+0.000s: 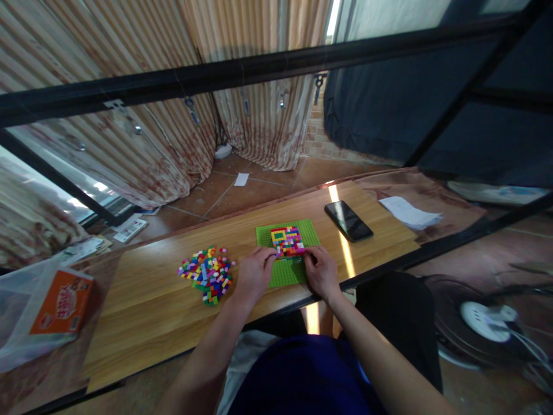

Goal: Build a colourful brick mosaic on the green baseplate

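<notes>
A green studded baseplate (pixel 287 274) lies on the wooden table. Over its middle is a block of many-coloured toy building bricks (pixel 288 239), with a yellow square outline at its far left corner. My left hand (pixel 256 270) is closed, thumb and finger pinching at the near left corner of the brick block. At the near right corner, my right hand (pixel 320 270) is likewise closed, beside a pink-red strip along the front edge. The fingertips partly hide the strip's ends. Whether the block is fixed to the baseplate or raised, I cannot tell.
Left of my left hand lies a pile of loose coloured bricks (pixel 211 275). A black phone (pixel 349 221) rests on the table (pixel 151 305) to the right, with white paper (pixel 410 212) beyond. A dark metal bar (pixel 259 66) crosses above; an orange box (pixel 63 302) stands left.
</notes>
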The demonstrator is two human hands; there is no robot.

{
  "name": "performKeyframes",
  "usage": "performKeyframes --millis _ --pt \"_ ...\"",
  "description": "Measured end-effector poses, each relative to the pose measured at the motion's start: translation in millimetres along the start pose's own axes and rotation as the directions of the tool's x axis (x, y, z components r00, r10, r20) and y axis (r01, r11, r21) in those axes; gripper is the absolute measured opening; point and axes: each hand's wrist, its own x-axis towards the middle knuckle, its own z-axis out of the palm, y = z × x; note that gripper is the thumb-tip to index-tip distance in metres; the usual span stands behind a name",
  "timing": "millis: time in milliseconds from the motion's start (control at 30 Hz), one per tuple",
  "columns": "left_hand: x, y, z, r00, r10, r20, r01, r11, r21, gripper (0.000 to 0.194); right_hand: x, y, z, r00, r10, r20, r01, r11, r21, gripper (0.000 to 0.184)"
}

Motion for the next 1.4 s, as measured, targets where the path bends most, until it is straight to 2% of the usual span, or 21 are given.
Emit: performKeyframes --millis 200,333,433,567,767,933,1067,1200,1400 --pt "7.1 7.1 9.8 0.994 0.102 0.048 -0.109 0.975 0.195 0.018 0.0 0.9 0.2 1.0 0.0 0.003 0.0 1.0 0.005 0.02" --pt "9.4 12.4 14.3 0.99 0.107 0.089 -0.132 0.929 0.347 0.015 0.1 1.7 0.1 1.0 0.003 0.013 -0.003 1.0 0.014 0.02" --pt "11.2 15.0 15.3 0.987 0.116 0.111 -0.152 0.904 0.4 0.012 0.1 1.4 0.1 1.0 0.014 0.014 -0.015 1.0 0.018 0.02" --pt "14.7 15.5 16.5 0.981 0.148 0.126 -0.188 0.89 0.416 0.011 0.1 0.4 0.1 1.0 0.022 0.012 -0.023 0.999 0.033 0.021" --pt "18.3 12.7 19.9 0.983 0.148 0.112 -0.181 0.894 0.409 0.011 0.0 0.1 0.1 1.0 0.017 0.011 -0.018 1.0 0.017 0.02" --pt "13.4 7.7 23.7 0.982 0.186 0.038 -0.187 0.91 0.369 0.007 0.0 0.3 0.4 1.0 0.008 0.002 -0.008 1.0 0.02 0.02" --pt "6.3 4.2 26.4 0.974 0.227 -0.023 -0.202 0.904 0.377 0.017 0.0 0.6 0.3 1.0 0.014 0.015 -0.014 1.0 0.006 0.02" --pt "1.3 0.2 29.4 0.962 0.263 -0.069 -0.219 0.901 0.374 0.018 0.1 1.2 0.4 1.0 0.012 0.011 -0.012 1.0 0.009 0.02" --pt "-1.0 -2.8 34.0 0.961 0.255 -0.106 -0.205 0.915 0.347 0.017 0.2 1.0 0.4 1.0 0.017 0.007 -0.017 1.0 0.006 0.02"
